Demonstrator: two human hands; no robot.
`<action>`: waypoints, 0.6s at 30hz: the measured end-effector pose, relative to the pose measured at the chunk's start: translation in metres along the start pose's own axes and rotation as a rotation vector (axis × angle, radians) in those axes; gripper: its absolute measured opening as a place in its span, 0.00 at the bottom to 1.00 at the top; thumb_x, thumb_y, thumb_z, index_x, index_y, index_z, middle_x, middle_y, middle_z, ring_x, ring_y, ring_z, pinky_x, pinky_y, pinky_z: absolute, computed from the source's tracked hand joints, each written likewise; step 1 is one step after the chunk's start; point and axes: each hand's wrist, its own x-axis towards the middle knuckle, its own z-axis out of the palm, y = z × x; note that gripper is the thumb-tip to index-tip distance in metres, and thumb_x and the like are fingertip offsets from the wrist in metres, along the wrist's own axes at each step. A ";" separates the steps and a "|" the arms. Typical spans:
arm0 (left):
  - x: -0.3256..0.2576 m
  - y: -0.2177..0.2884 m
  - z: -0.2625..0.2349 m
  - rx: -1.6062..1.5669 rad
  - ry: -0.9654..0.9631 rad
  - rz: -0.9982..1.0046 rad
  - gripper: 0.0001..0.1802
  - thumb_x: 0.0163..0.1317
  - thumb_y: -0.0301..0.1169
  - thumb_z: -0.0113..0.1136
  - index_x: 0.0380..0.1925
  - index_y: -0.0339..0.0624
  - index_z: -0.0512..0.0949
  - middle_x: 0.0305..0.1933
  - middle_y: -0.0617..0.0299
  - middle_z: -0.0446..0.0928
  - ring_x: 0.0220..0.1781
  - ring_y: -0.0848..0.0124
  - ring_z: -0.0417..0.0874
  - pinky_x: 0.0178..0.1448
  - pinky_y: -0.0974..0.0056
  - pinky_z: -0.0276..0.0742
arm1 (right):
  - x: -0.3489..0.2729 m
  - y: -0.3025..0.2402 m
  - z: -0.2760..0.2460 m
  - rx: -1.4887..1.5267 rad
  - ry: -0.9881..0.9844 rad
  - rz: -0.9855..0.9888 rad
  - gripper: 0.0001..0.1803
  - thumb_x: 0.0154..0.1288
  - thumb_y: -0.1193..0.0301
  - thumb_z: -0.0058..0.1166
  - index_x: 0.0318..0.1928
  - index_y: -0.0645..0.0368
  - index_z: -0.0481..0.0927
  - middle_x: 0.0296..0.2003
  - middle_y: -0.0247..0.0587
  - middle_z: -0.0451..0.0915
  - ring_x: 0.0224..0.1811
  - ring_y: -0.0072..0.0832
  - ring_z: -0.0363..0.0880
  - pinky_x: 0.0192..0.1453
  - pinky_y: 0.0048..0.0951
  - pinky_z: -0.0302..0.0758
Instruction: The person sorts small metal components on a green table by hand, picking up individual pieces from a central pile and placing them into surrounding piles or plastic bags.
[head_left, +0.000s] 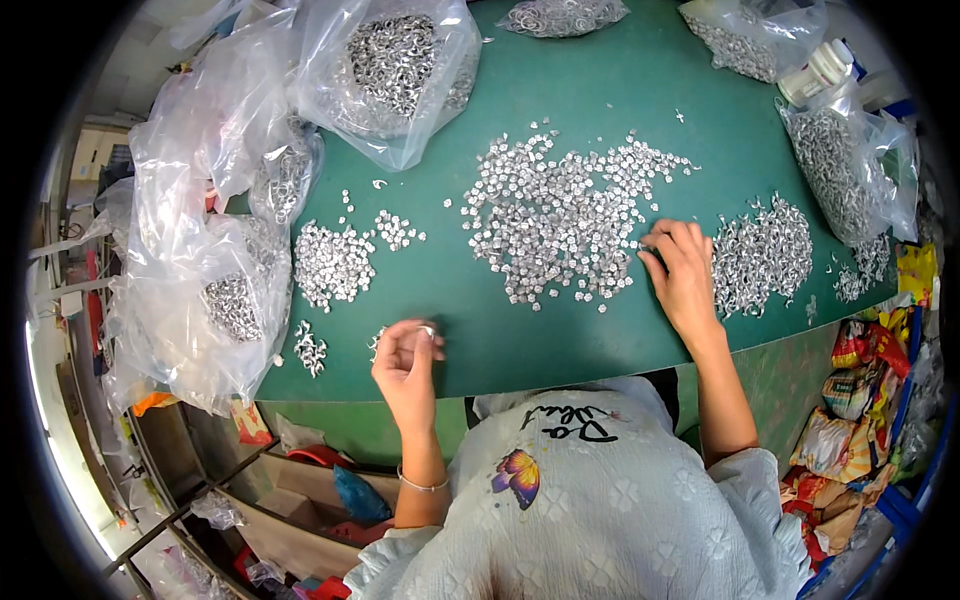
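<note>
Over the front of the green table, my left hand [405, 362] is closed, with a small silver metal piece [428, 330] pinched at its fingertips. My right hand [682, 272] reaches to the right edge of a wide pile of small flower-shaped metal pieces [550, 220]. Its thumb and forefinger come nearly together there; whatever they hold is too small to make out. Beside that hand, to the right, lies a heap of curved silver metal pieces [765, 260]. A smaller pile of flower-shaped pieces [333, 263] lies beyond my left hand, to its left.
Clear plastic bags of metal pieces stand along the left [240, 290], at the back [390, 60] and at the right [835, 160]. A white bottle [815, 72] lies at the back right. A few curved pieces [310, 350] sit near the table's [520, 350] front left edge.
</note>
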 end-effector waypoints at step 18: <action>0.056 0.011 0.107 0.636 -0.303 0.626 0.12 0.49 0.22 0.63 0.34 0.34 0.76 0.34 0.54 0.72 0.37 0.57 0.73 0.43 0.60 0.70 | 0.011 -0.009 0.010 0.492 -0.151 0.345 0.07 0.60 0.72 0.55 0.35 0.61 0.72 0.13 0.35 0.69 0.15 0.24 0.68 0.20 0.26 0.63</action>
